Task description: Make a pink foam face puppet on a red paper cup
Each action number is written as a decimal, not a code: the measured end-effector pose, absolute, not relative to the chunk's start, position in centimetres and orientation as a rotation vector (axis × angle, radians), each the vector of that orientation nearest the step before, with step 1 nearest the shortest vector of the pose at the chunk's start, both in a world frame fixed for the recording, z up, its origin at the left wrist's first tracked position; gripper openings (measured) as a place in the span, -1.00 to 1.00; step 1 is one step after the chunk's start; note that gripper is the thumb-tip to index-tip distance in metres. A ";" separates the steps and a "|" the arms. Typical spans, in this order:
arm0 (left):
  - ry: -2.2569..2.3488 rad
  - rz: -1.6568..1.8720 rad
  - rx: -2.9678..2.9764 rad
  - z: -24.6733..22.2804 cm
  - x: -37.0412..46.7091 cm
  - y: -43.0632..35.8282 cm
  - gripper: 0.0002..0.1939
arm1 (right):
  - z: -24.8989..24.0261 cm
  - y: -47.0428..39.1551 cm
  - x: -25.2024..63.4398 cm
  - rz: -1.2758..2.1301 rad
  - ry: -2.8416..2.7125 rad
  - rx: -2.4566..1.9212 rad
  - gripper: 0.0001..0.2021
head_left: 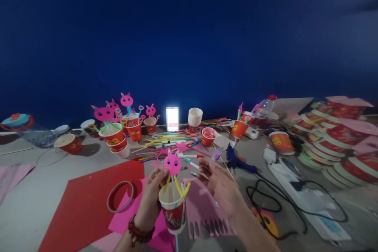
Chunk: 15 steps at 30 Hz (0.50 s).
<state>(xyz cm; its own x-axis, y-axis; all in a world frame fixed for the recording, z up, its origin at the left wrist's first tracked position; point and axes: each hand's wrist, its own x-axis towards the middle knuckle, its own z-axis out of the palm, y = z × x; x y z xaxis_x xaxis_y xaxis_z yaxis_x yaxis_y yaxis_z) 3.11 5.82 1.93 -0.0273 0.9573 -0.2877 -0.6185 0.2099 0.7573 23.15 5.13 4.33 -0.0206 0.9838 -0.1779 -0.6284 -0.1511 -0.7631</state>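
1 red printed cup (174,219) is standing upright between the hands, low in the centre of the view, with 1 pink animal face (173,163) rising above its rim. At least 3 yellow strips (177,185) are showing at its mouth, and 1 pale rod (176,243) is showing beneath its base.

The left hand (152,191) is keeping its grip closed on the face's lower edge; whether its palm is also supporting the cup, I cannot tell. The right hand (221,187) is hovering with its grip open, fingers parted, holding nothing visible.

Good handling is probably depending on a light pinch, since the face is looking thin and creasable, and on steadying the cup so the strips are not bending.

Nearby, 1 red sheet (88,201) is lying at left with 1 tape ring (109,201) over it. Farther out, at least 4 more pink faces (126,100), 1 blue glue gun (235,160) and 1 stack of white cups (195,117) are occupying the tabletop (23,193). The nested cups (333,138) at right are blurring too much for counting.
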 end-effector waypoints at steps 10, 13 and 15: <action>0.931 1.379 0.460 1.7 1.5 6.4 -0.68 | 2.8 6.0 24.3 1.504 -0.652 -0.946 -0.74; 0.937 1.382 0.464 1.6 1.8 6.3 -0.67 | 2.4 6.1 24.3 1.456 -0.701 -0.978 -0.74; 0.939 1.373 0.464 1.6 2.1 6.1 -0.67 | 2.3 6.1 23.9 1.437 -0.726 -1.013 -0.71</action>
<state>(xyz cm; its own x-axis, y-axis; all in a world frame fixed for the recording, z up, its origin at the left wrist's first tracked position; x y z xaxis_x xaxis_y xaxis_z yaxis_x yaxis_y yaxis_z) 2.09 6.14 1.59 -0.0720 0.9542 -0.2905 -0.6169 0.1862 0.7647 23.91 6.14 2.35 0.0510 0.9837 -0.1723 -0.4452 -0.1320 -0.8857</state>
